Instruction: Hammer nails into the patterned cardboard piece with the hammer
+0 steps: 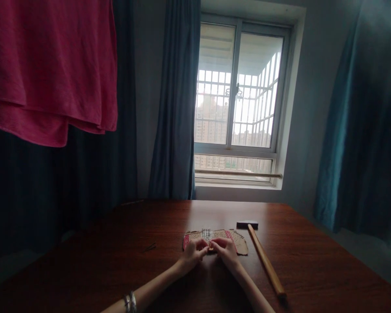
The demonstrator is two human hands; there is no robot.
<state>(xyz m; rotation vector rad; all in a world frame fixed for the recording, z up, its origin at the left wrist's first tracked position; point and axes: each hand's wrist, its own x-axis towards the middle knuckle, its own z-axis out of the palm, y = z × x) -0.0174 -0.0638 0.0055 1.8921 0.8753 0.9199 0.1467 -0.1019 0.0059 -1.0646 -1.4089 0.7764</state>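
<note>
Both my hands meet over the near edge of a flat, patterned piece that looks like cardboard [242,248], lying on the table. My left hand [193,253] has its fingers bent and pressed together at the tips. Close against it, my right hand [226,250] pinches as well. Between the fingertips shows a small yellowish thing [210,246], too small to name. Just beyond the fingers, several thin dark nails [206,232] stand upright in a row on the piece.
A hammer [265,258] with a wooden handle lies to the right, its dark head pointing away. A few loose nails [150,247] rest left of my hands on the brown table [117,278]. A pink cloth [52,65] hangs at upper left; a window [236,87] is behind.
</note>
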